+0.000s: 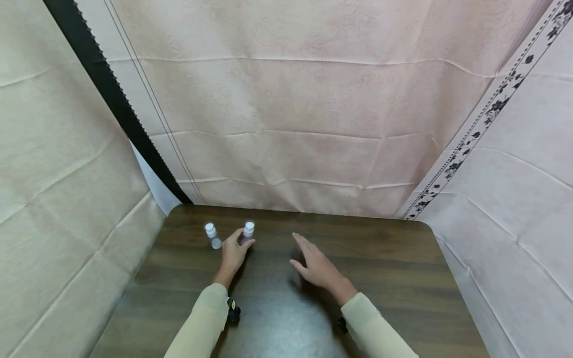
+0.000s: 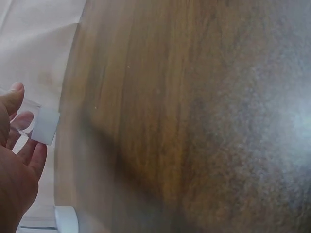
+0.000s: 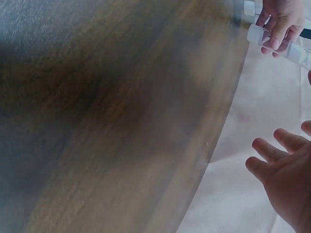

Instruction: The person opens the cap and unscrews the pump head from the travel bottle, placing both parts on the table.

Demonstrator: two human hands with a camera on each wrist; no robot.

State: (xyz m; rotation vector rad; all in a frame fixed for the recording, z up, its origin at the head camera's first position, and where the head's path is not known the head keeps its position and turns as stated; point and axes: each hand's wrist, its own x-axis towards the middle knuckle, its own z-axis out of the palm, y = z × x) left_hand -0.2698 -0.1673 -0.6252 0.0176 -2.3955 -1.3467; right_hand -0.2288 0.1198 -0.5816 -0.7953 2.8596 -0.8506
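My left hand (image 1: 234,256) pinches a small clear bottle with a white cap (image 1: 248,229) between thumb and fingers, near the far side of the table. The left wrist view shows the fingers around its clear body, beside a white end (image 2: 46,126). A second similar bottle (image 1: 212,233) stands just left of that hand, and its white end (image 2: 66,220) shows at the lower left of the left wrist view. My right hand (image 1: 320,266) is over the table to the right, fingers extended and thumb apart, holding nothing.
The dark wooden table (image 1: 380,278) has rounded far corners. Behind it hangs a pale pink cloth (image 1: 286,99), with a cream cloth (image 1: 67,199) on the left and a white one (image 1: 506,199) on the right.
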